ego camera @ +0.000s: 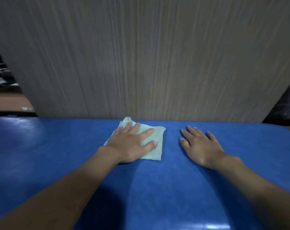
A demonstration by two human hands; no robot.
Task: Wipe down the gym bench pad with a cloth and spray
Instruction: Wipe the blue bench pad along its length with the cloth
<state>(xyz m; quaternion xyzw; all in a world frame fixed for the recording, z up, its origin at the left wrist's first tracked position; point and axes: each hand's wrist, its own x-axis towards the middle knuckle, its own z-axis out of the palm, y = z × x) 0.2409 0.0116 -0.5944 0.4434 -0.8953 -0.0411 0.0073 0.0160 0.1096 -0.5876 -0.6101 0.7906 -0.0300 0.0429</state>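
**One cloth under one of two flat hands**

One pale green cloth [156, 147] lies folded on the table's blue pad [141, 188], near the far edge and left of centre. Its long axis runs near-to-far, and a bunched corner points at the wood-grain panel [141, 63]. The left hand [131, 144] presses it, fingers [147, 132] straight and spread. The right hand [200, 146] rests flat on the pad nearby, fingers apart.

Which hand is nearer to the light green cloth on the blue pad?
Left. The left hand lies flat on the cloth. The right hand rests on the blue pad to the cloth's right, not touching it.
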